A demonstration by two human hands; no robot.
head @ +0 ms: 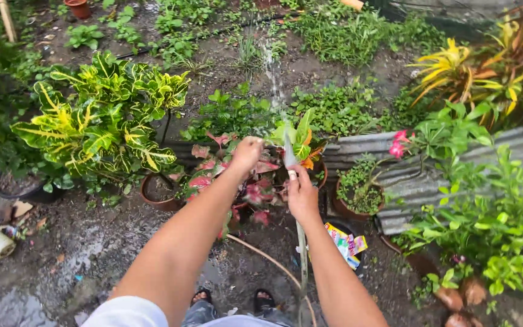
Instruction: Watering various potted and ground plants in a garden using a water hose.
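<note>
Ground [92, 242]: wet dark soil and gravel, puddled toward the lower left corner; carries all pots listed below.
Corrugated sheet [407, 188]: grey metal, lying along the right side of the ground, partly under foliage.
Croton shrub [101, 121]: yellow-and-green leaves, large, toward the left edge, standing over a dark pot.
Green bush [497, 236]: at the right edge, over the corrugated sheet.
Red-leaved plant [255, 181]: pink and red foliage, centre of the ground, directly beneath both hands.
Clay pot, bare [157, 192]: brown, soil only, just left of the red-leaved plant.
Clay pot, weedy [358, 197]: brown, small green growth, just right of the hands, against the sheet's edge.
Hose [302, 254]: pale, thin, rising from the near edge between the person's feet to the right hand; its end sits above the red-leaved plant.
Water jet [270, 66]: leaves the hose end and arcs toward the far edge of the ground.
Right hand [302, 194]: clenched around the hose near its end, thumb pressed at the outlet.
Left hand [246, 151]: fingers curled, knuckles up, just left of the hose end; whether it grasps anything cannot be told.
Pink flower [399, 145]: single bloom, right of the hands.
Coloured wrappers [346, 242]: small litter by the right forearm.
</note>
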